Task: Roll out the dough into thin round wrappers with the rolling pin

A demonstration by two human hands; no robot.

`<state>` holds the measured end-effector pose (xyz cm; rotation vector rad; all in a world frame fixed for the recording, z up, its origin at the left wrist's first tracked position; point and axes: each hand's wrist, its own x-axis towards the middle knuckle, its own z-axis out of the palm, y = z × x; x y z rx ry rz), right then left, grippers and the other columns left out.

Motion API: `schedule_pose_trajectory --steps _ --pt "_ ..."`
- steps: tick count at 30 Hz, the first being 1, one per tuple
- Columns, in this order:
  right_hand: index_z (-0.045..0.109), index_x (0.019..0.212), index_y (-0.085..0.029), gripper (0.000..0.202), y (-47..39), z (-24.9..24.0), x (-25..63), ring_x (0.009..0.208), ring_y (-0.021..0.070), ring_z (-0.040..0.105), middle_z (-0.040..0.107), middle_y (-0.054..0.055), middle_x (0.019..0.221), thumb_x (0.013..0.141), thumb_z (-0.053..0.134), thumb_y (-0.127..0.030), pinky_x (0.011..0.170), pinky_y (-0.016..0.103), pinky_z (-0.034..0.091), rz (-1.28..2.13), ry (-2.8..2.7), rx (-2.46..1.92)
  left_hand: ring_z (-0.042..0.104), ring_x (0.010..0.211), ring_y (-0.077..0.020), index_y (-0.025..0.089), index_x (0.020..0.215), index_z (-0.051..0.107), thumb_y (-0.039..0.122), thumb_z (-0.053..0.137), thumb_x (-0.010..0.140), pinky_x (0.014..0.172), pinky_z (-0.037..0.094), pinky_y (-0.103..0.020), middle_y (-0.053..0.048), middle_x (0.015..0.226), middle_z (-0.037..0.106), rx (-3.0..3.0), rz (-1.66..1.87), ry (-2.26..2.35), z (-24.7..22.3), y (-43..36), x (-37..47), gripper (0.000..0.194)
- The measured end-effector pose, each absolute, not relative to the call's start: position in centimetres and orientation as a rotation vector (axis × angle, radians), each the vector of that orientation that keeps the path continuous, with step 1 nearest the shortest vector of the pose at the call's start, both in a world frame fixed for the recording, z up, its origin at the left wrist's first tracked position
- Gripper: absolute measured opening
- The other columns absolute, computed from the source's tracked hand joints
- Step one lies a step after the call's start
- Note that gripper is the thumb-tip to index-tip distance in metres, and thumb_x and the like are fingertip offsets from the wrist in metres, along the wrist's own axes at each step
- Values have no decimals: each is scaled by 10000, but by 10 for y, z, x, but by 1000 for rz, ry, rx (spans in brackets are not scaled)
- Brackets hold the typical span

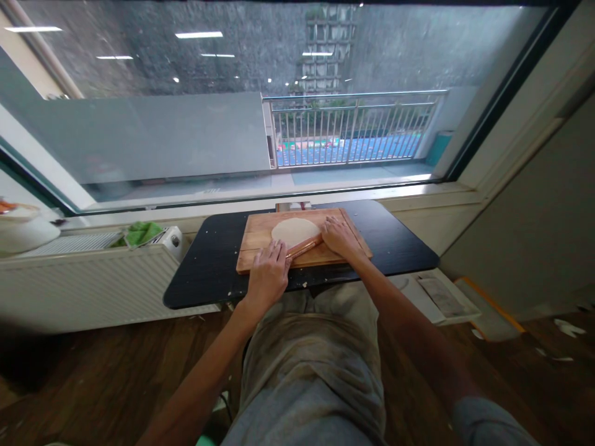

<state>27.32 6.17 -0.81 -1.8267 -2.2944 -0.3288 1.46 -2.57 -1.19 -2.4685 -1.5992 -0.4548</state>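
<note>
A rolling pin (pixel 304 246) lies at a slant across the near edge of a flat, round sheet of pale dough (pixel 292 231). My left hand (pixel 269 271) is on the pin's near-left end, fingers pressed together over it. At the far-right end, my right hand (pixel 338 237) covers the pin with its fingers bent. Both palms hide the ends of the pin. Under the dough is a wooden cutting board (pixel 258 232), set on a small black table (pixel 204 260).
Behind the table stands a window sill (pixel 409 191) below a large window. A white radiator (pixel 93 282) is at the left, with a green cloth (pixel 142 233) on top. A small box-like object (pixel 292 206) sits behind the board. Pale scraps (pixel 569 328) lie on the floor at right.
</note>
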Motion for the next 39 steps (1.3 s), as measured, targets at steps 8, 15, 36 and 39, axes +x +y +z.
schedule_pose_trajectory --steps 8,15,36,39 --pt "712 1395 -106 526 41 -4 272 1568 339 455 581 218 1618 1112 287 -229 1314 601 287 -316 -2215 -1915 378 1644 -299 198 1668 481 378 261 1145 1311 369 -533 -103 1724 486 -2506 -468 -1536 -13 -32 16 595" --pt "540 1609 -83 598 67 4 262 1634 385 339 504 202 1690 1064 330 -213 1319 624 250 -366 -2249 -1929 347 1654 -354 161 1624 532 435 266 1146 1280 376 -615 -158 1679 534 -2458 -436 -1616 -5 5 10 612" --pt "425 1704 -161 683 136 -7 260 1621 373 376 499 153 1705 1032 398 -282 1314 601 295 -74 -2247 -1933 391 1639 -293 115 1608 519 454 194 1171 1290 401 -487 -169 1703 501 -2611 -354 -1606 -2 13 11 642" --pt "362 1737 -185 716 138 -9 262 1600 374 413 510 157 1696 1034 423 -314 1315 600 290 -90 -2276 -1913 416 1625 -308 88 1625 489 454 196 1169 1278 415 -501 -193 1700 495 -2593 -370 -1569 -4 6 13 655"
